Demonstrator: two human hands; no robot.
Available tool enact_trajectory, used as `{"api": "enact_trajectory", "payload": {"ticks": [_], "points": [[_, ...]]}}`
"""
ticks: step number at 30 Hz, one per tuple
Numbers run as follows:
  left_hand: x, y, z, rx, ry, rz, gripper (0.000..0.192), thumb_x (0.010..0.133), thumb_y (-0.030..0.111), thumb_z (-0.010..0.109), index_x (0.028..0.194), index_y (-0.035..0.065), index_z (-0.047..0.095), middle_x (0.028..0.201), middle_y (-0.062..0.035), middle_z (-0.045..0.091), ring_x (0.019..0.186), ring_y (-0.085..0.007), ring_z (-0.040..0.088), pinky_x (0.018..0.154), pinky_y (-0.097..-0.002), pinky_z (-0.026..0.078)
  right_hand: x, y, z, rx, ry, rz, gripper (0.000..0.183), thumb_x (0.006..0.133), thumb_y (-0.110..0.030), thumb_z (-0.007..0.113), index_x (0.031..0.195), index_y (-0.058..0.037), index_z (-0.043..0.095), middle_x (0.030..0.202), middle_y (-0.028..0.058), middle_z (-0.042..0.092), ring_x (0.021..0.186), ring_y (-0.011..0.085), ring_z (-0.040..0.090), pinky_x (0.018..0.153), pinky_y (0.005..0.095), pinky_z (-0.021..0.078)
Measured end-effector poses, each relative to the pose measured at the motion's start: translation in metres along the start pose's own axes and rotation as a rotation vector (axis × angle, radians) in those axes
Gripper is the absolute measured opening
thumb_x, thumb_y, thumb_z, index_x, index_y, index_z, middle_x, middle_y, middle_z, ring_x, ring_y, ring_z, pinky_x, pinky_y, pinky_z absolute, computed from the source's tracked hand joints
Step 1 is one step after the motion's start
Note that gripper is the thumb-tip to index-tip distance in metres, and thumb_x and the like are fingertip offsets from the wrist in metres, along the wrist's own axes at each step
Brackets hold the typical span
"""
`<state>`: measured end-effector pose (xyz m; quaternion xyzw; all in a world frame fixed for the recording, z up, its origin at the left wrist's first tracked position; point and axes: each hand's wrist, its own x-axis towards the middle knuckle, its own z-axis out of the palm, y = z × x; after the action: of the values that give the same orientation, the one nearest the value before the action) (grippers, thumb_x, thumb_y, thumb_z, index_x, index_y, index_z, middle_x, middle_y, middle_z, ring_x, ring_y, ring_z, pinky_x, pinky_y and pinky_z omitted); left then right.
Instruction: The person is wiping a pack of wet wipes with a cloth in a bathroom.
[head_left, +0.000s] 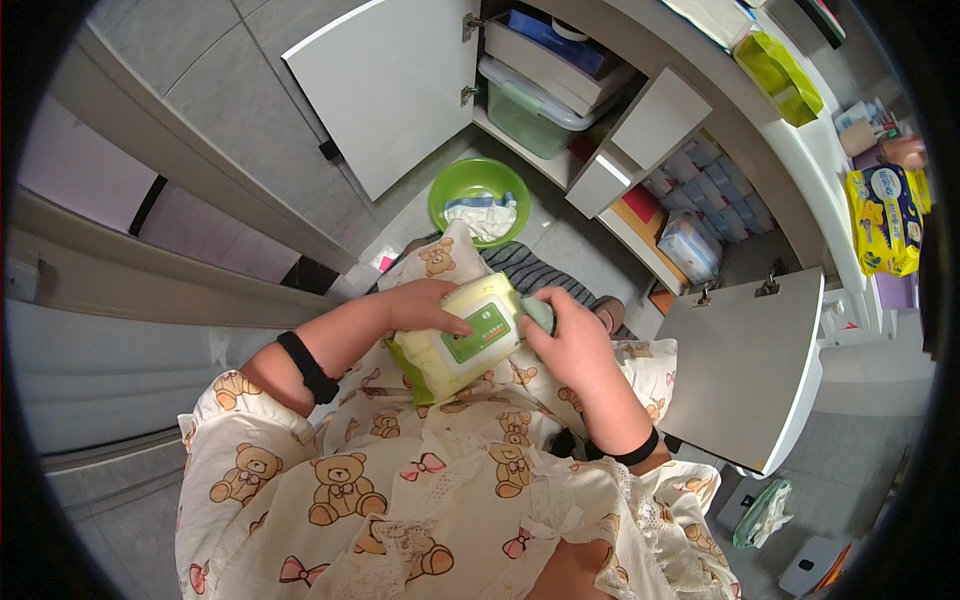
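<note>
A pale yellow and green pack of wet wipes (465, 375) lies tilted above my lap, its white-framed flap facing up. My left hand (429, 306) grips it from the far left side, thumb across the green lid. Pinched between the thumb and fingers of my right hand (571, 334) is a grey-green cloth (538, 313), pressed against the pack's right end. My fingers hide part of the cloth. Beyond my knees, a green plastic basin (442, 196) on the floor holds white and blue crumpled cloth or packaging (484, 217).
Open cabinet doors stand at the far left (397, 90) and right (742, 367). Inside are a lidded plastic box (529, 112), an open drawer (645, 135) and stacked tissue packs (705, 180). A yellow package (885, 221) and a lime-green bag (784, 79) sit on the counter.
</note>
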<state>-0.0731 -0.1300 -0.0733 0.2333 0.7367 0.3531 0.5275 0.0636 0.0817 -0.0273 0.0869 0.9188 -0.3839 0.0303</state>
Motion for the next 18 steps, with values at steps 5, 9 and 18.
{"api": "enact_trajectory", "payload": {"ticks": [5, 9, 18], "points": [[0.004, -0.007, 0.0, -0.031, -0.039, 0.027, 0.065, 0.07, 0.033, 0.079, 0.121, 0.0007, 0.056, 0.11, -0.0116, 0.065, 0.101, -0.0205, 0.06, 0.091, -0.0324, 0.046, 0.009, 0.008, 0.01, 0.02, 0.156, -0.04, 0.035, 0.085, -0.023, 0.062, 0.11, 0.0001, 0.052, 0.108, 0.0224, 0.059, 0.101, 0.0393, 0.057, 0.086, 0.0421, 0.0463], [0.006, -0.007, 0.0, -0.059, -0.051, 0.016, 0.066, 0.07, 0.033, 0.08, 0.121, 0.0007, 0.055, 0.11, -0.011, 0.065, 0.101, -0.0201, 0.06, 0.09, -0.032, 0.046, 0.021, 0.012, 0.022, 0.087, 0.261, -0.131, 0.033, 0.086, -0.02, 0.061, 0.109, 0.002, 0.052, 0.111, 0.0225, 0.058, 0.103, 0.0395, 0.056, 0.089, 0.0421, 0.0452], [0.01, -0.008, 0.0, 0.109, -0.038, -0.008, 0.062, 0.07, 0.03, 0.08, 0.12, 0.0021, 0.057, 0.107, -0.011, 0.066, 0.098, -0.0181, 0.061, 0.088, -0.0315, 0.047, 0.016, 0.007, 0.043, 0.064, 0.045, -0.222, 0.047, 0.078, -0.025, 0.072, 0.115, -0.0017, 0.053, 0.124, 0.0244, 0.052, 0.112, 0.0404, 0.053, 0.097, 0.0416, 0.0426]]}}
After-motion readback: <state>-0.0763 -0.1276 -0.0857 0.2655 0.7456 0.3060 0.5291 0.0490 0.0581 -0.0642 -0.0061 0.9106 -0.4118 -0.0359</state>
